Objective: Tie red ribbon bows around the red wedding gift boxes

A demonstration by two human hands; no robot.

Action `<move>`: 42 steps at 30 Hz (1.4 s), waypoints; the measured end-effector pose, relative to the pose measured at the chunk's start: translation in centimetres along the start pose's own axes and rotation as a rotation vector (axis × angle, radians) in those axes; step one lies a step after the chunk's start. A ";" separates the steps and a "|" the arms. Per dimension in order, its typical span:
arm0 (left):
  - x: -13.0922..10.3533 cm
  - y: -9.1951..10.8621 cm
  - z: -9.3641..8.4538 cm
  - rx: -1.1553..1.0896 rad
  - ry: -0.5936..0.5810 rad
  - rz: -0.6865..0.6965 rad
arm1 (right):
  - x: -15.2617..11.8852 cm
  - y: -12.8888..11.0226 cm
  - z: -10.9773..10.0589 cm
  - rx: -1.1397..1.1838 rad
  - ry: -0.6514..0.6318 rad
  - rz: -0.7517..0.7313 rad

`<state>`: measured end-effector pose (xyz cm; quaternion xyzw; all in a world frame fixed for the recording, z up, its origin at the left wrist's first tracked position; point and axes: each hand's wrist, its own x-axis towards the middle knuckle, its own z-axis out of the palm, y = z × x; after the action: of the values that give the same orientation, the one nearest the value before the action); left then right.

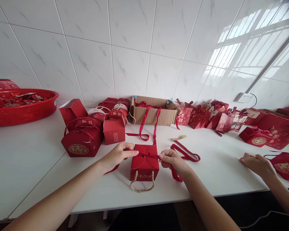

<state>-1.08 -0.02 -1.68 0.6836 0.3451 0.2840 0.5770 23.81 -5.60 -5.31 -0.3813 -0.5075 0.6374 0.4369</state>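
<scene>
Ribbon [148,155], left hand [118,157] to right hand [175,163] (fingertip pinches)

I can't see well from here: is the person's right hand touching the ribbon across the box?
Touching. In the head view, the right hand pinches the ribbon between thumb and fingers.

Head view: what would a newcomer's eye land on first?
The red gift box at the table's front middle, where the left hand and right hand pinch a red ribbon across its top. Then the open cardboard box behind it, before the tiled wall, with ribbon ends hanging over its front. At far left, the big red basin full of small packets.
</scene>
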 end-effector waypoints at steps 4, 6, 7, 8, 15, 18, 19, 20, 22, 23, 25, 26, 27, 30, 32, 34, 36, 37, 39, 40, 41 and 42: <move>-0.6 0.3 0.7 0.114 0.096 0.043 | -0.8 0.7 -0.2 0.181 0.011 -0.045; -0.8 0.6 0.8 0.195 0.124 0.038 | -1.3 0.4 -0.3 0.211 0.030 -0.086; -0.8 0.7 0.8 0.234 0.138 0.033 | -1.5 0.2 -0.4 0.218 0.033 -0.103; -0.9 0.8 0.8 0.266 0.155 0.033 | -1.7 -0.1 -0.4 0.223 0.035 -0.118; -1.1 1.8 0.7 0.457 0.255 0.127 | -1.3 -2.5 1.6 0.118 0.074 -0.207; -1.1 2.3 0.9 0.530 0.243 0.218 | -0.7 -3.4 3.2 0.039 0.158 -0.245; -1.1 2.5 1.0 0.547 0.241 0.242 | -0.5 -3.7 3.7 0.011 0.180 -0.241; -1.0 2.7 1.2 0.556 0.235 0.256 | -0.3 -3.9 4.1 -0.016 0.188 -0.233; -1.0 3.4 1.5 0.551 0.213 0.252 | -0.2 -4.3 4.8 -0.063 0.158 -0.217; -1.0 3.8 1.6 0.536 0.203 0.238 | -0.2 -4.4 5.0 -0.079 0.133 -0.216; -0.9 4.6 2.0 0.488 0.184 0.214 | -0.2 -4.7 5.4 -0.105 0.090 -0.219; -0.8 5.0 2.3 0.459 0.172 0.211 | -0.3 -4.8 5.5 -0.115 0.083 -0.221; -0.7 5.3 2.5 0.430 0.156 0.213 | -0.4 -4.9 5.6 -0.123 0.082 -0.222; -0.1 5.9 3.1 0.371 0.110 0.229 | -0.7 -5.2 5.9 -0.144 0.087 -0.226; 0.4 5.9 3.4 0.373 0.113 0.229 | -0.8 -5.2 6.1 -0.157 0.109 -0.232; 0.8 5.8 3.5 0.398 0.143 0.246 | -0.8 -5.0 6.1 -0.181 0.159 -0.231; 1.1 5.5 3.4 0.421 0.168 0.281 | -0.7 -4.6 6.0 -0.239 0.221 -0.221; 1.2 5.3 3.4 0.429 0.175 0.299 | -0.6 -4.3 5.9 -0.280 0.251 -0.216; 1.3 5.0 3.1 0.434 0.177 0.324 | -0.4 -3.9 5.8 -0.364 0.292 -0.212; 1.3 4.9 3.0 0.431 0.173 0.327 | -0.3 -3.8 5.8 -0.392 0.301 -0.214; 1.4 4.7 2.9 0.425 0.165 0.326 | -0.3 -3.8 5.8 -0.401 0.304 -0.217; 1.4 4.6 2.8 0.416 0.155 0.321 | -0.4 -3.9 5.9 -0.391 0.305 -0.218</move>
<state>2.60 -1.02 2.31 0.8096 0.3265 0.3462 0.3437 19.15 -7.38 -0.38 -0.4931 -0.5872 0.4117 0.4925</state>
